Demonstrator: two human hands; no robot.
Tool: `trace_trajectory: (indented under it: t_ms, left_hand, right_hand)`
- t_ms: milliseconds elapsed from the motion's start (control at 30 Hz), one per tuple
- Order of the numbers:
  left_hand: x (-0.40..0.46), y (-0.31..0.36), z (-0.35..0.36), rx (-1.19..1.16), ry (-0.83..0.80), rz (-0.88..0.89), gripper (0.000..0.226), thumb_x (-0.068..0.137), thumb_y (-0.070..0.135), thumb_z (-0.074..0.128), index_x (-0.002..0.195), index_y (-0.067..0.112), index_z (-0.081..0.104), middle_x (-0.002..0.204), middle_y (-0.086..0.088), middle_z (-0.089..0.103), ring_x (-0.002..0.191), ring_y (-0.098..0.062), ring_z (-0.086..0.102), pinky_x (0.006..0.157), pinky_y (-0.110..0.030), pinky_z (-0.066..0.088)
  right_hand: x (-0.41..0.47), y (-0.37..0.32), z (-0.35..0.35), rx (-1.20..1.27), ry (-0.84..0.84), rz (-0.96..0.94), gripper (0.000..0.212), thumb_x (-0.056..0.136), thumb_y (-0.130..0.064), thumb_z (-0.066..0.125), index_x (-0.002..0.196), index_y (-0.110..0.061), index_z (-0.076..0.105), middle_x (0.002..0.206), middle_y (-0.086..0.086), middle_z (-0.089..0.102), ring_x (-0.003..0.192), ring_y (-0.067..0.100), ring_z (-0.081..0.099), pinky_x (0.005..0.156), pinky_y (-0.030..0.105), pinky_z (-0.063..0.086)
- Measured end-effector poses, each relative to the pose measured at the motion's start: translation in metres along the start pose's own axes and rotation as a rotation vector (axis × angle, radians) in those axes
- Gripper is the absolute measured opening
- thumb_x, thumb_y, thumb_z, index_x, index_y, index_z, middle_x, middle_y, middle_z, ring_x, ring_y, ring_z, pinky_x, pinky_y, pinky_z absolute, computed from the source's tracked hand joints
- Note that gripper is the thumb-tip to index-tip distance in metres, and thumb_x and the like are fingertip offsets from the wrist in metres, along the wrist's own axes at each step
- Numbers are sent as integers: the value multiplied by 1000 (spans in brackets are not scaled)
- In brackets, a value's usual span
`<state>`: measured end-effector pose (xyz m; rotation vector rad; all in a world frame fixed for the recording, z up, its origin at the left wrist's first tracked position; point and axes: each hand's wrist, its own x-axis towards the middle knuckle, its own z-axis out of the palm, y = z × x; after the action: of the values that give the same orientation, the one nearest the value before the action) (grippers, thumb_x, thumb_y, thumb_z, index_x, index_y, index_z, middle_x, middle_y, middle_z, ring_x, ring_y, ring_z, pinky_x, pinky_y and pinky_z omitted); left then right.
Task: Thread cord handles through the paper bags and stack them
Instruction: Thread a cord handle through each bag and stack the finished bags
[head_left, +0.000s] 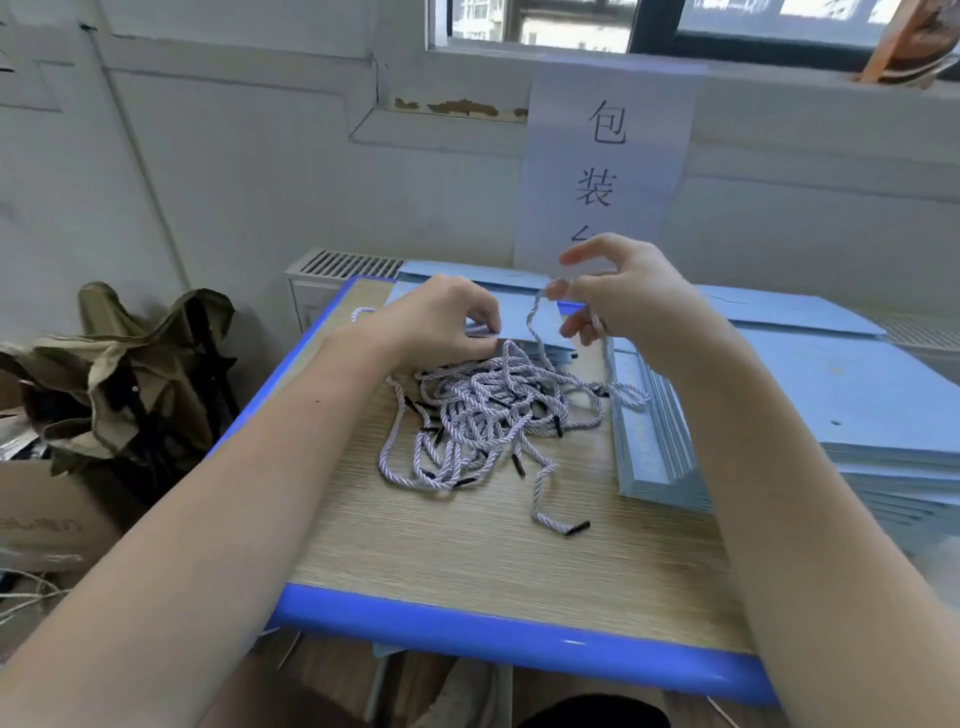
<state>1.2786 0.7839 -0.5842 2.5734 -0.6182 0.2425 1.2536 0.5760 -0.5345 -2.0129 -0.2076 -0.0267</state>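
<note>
Cord (537, 317) runs between both hands, above the pile (483, 410).

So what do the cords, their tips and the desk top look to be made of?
Cords: twisted fibre rope, pale lilac-white, matte; the spiral strands show. Tips: black, smooth, stiff-looking sleeves, probably plastic. Desk top: light wood-grain surface, likely laminate, with a glossy blue plastic-looking edge.

Soft daylight from the window (545, 23), faint shadows, wide-angle bending at edges, slightly blurred
</note>
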Motion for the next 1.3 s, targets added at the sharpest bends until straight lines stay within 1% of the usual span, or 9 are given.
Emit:
trace_trajectory:
  t_ms: [133, 267, 367, 500, 667, 867, 1033, 1200, 1300]
  left_hand:
    - [3, -1, 2, 0, -28, 41, 16, 88, 18, 68, 103, 17, 73, 101, 9, 71, 97, -6, 61, 87, -20, 46]
    - [6, -5, 6, 35, -7, 68, 16, 91, 25, 65, 104, 23, 73, 97, 12, 68, 86, -4, 57, 74, -16, 41]
    - [7, -4, 8, 54, -3, 61, 17, 91, 29, 62, 105, 28, 72, 100, 10, 67, 89, -12, 57, 76, -26, 44]
    - [7, -4, 8, 53, -25, 40, 17, 91, 32, 62, 105, 33, 72, 108, 9, 69, 98, -16, 60, 86, -36, 51]
    - [5, 2, 3, 23, 13, 39, 17, 91, 31, 66, 106, 31, 76, 108, 5, 71, 98, -14, 62, 88, -36, 52]
    - [4, 10, 4, 32, 41, 70, 17, 95, 27, 65, 107, 28, 76, 104, 4, 72, 94, -13, 64, 86, -38, 54]
    - [4, 17, 7, -2, 77, 127, 17, 96, 24, 65, 109, 26, 76, 102, 5, 75, 93, -11, 66, 84, -39, 56]
    - [1, 21, 6, -53, 60, 149, 16, 92, 30, 70, 106, 29, 78, 96, 11, 74, 90, -5, 65, 85, -39, 56]
    - [-2, 23, 2, -39, 32, 138, 17, 92, 29, 70, 107, 29, 78, 100, 11, 74, 94, -6, 65, 89, -39, 55]
  right_hand:
    - [0, 7, -11, -205, -78, -7, 35, 93, -1, 62, 120, -23, 65, 107, 10, 72, 81, 19, 63, 89, 40, 57]
    - [-1, 10, -22, -475, -22, 30, 14, 85, -16, 75, 96, -19, 66, 93, 4, 69, 81, 24, 64, 76, 36, 54]
    - [-7, 7, -22, -770, -211, 144, 28, 77, -43, 83, 86, -20, 71, 85, 1, 71, 81, 19, 67, 72, 33, 53]
    - [-8, 12, -11, -902, -262, 73, 13, 80, -31, 83, 82, -22, 73, 78, -6, 70, 77, 18, 66, 66, 29, 51]
    - [-5, 14, -15, -689, -48, -56, 25, 95, -36, 66, 81, -16, 73, 66, -1, 68, 48, 2, 57, 45, 16, 40]
    - [-2, 16, -16, -278, 148, -61, 30, 104, -26, 52, 82, -8, 60, 59, 11, 70, 39, 19, 60, 37, 22, 43]
    - [-3, 18, -24, -115, 96, -47, 27, 101, -17, 58, 88, 5, 66, 71, 16, 68, 45, 16, 56, 45, 24, 48]
    - [-6, 15, -31, 38, -49, -70, 18, 92, -12, 72, 95, 5, 73, 85, 21, 74, 77, 26, 74, 78, 29, 61]
    - [-5, 14, -26, 57, -1, -24, 6, 89, 1, 71, 93, 6, 71, 83, 23, 74, 74, 30, 75, 75, 32, 63]
